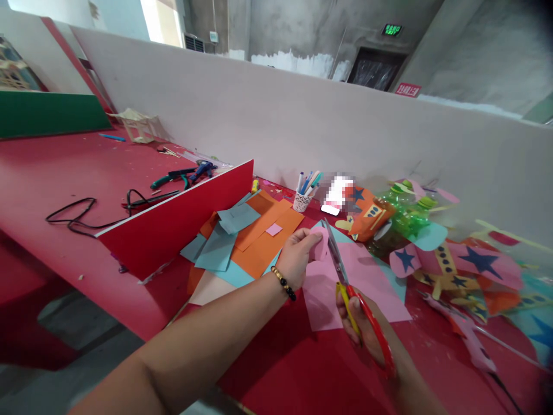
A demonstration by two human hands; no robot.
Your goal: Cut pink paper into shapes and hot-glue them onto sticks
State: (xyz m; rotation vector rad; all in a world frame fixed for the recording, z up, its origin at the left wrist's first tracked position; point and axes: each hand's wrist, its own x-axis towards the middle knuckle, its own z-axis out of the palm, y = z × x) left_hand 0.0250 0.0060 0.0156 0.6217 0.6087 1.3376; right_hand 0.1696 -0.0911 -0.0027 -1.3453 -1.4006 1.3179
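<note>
My left hand (296,253) pinches a small piece of pink paper (318,246) between thumb and fingers. In my right hand (365,323) is a pair of scissors (337,259) with red and yellow handles. Their blades point up and away, right beside the pink piece; whether they touch it I cannot tell. Beneath both hands a larger sheet of pink paper (367,282) lies over light blue paper on the red table. Left of my left hand are orange sheets (263,251) and blue pieces (218,248), with a small pink square (273,230) on the orange.
A red divider (181,225) stands on the left, with pliers (173,177) and a black cord behind it. At the back are a cup of pens (302,200) and a phone (334,199). Decorated bottle crafts (470,262) and a pink glue gun (462,331) occupy the right.
</note>
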